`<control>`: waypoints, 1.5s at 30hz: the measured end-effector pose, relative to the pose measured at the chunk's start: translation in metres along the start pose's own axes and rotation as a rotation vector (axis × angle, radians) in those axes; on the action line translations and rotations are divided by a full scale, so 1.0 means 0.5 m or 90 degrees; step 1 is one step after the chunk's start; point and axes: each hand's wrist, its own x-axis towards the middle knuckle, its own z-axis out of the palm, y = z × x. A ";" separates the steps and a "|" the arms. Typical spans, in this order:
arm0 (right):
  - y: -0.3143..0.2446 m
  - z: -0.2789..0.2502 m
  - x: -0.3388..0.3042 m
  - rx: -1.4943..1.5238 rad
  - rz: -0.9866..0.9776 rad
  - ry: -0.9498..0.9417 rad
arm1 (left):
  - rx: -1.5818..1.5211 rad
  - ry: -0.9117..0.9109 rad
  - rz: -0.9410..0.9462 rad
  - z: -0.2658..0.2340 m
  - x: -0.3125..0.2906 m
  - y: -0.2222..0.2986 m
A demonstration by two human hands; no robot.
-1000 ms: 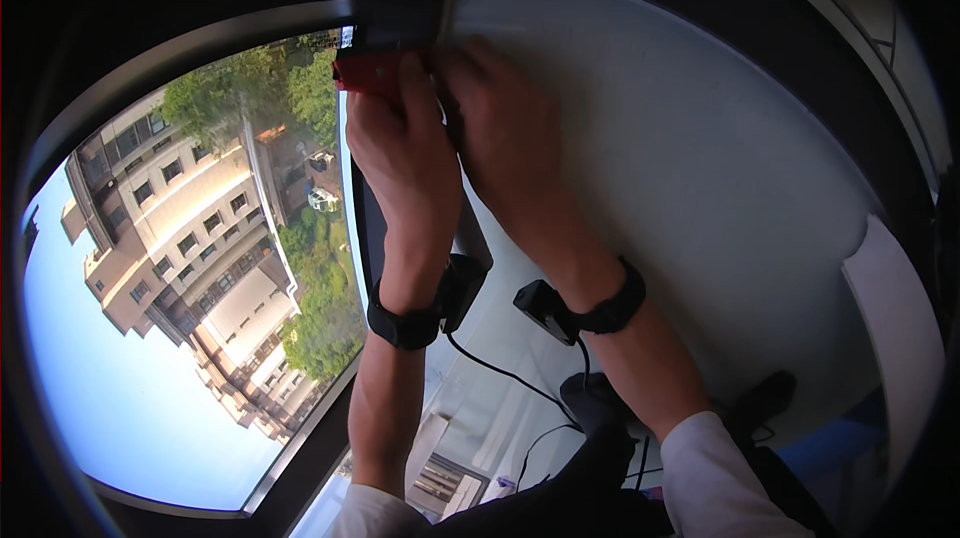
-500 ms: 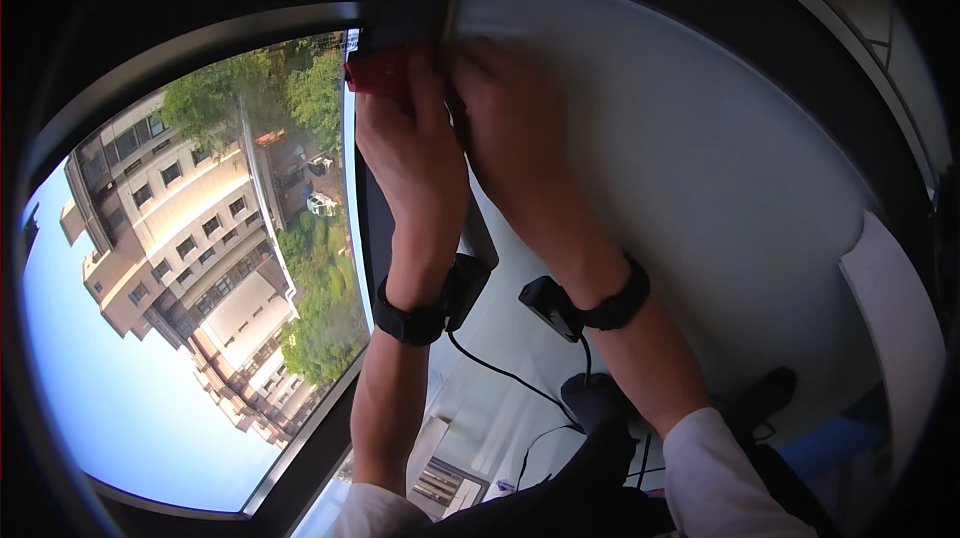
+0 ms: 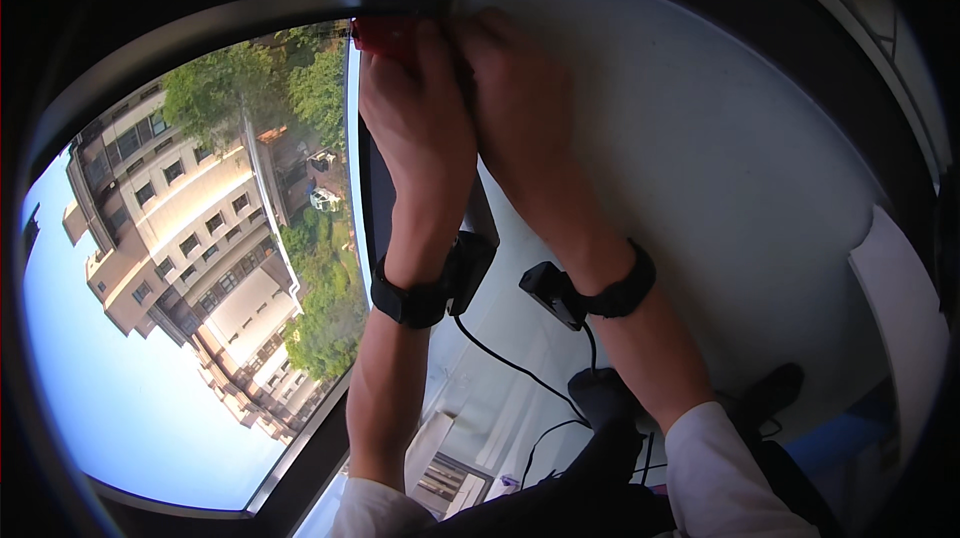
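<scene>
My left hand point(image 3: 420, 128) is closed around a small red object point(image 3: 385, 38) with a smooth, hard-looking surface, at the top of the dark window frame's near bar. Its exact kind does not show. Pressed close on the right is my right hand point(image 3: 515, 88), its fingers curled in shadow; what they grip, if anything, is hidden. Each wrist wears a black strap, the left strap point(image 3: 410, 293) and the right strap point(image 3: 625, 283), with a small black device and a cable. Behind the hands runs the dark frame point(image 3: 375, 193), beside a pale grey surface point(image 3: 700, 158).
Left of the frame, a large glass pane point(image 3: 120, 388) shows a building, trees and sky, turned sideways. A white curved panel point(image 3: 900, 288) stands at the right. Below are my dark shoes, one shoe point(image 3: 605, 393) near the hanging cable point(image 3: 510, 368).
Both hands and the red object have shifted slightly upward in the picture, away from me. The grip looks the same.
</scene>
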 end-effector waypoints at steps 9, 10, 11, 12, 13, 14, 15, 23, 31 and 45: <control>0.017 -0.011 0.000 0.027 -0.025 -0.042 | 0.019 0.010 0.023 0.008 -0.006 -0.008; 0.015 -0.010 -0.001 0.026 -0.023 -0.043 | 0.013 0.002 0.036 0.008 -0.004 -0.007; 0.013 -0.009 -0.002 0.012 -0.005 -0.042 | 0.013 0.000 0.034 0.012 -0.003 -0.011; 0.013 -0.008 -0.003 -0.003 0.013 -0.041 | 0.007 0.004 0.043 0.015 -0.002 -0.014; 0.012 -0.006 -0.002 0.000 0.015 -0.041 | 0.005 0.010 0.054 0.014 0.000 -0.016; 0.012 -0.004 -0.001 0.003 0.006 -0.035 | 0.008 0.009 0.054 0.011 -0.001 -0.018; 0.011 -0.004 0.000 0.005 -0.003 -0.030 | 0.043 0.005 0.038 0.007 -0.005 -0.024; 0.018 -0.010 0.001 0.045 -0.017 -0.065 | 0.003 0.008 0.005 0.018 -0.009 -0.022; 0.027 -0.014 -0.003 0.038 -0.074 -0.071 | 0.038 0.013 -0.003 0.010 -0.017 -0.025; 0.025 -0.020 0.002 0.045 -0.039 -0.067 | 0.041 -0.077 -0.099 0.007 -0.016 -0.002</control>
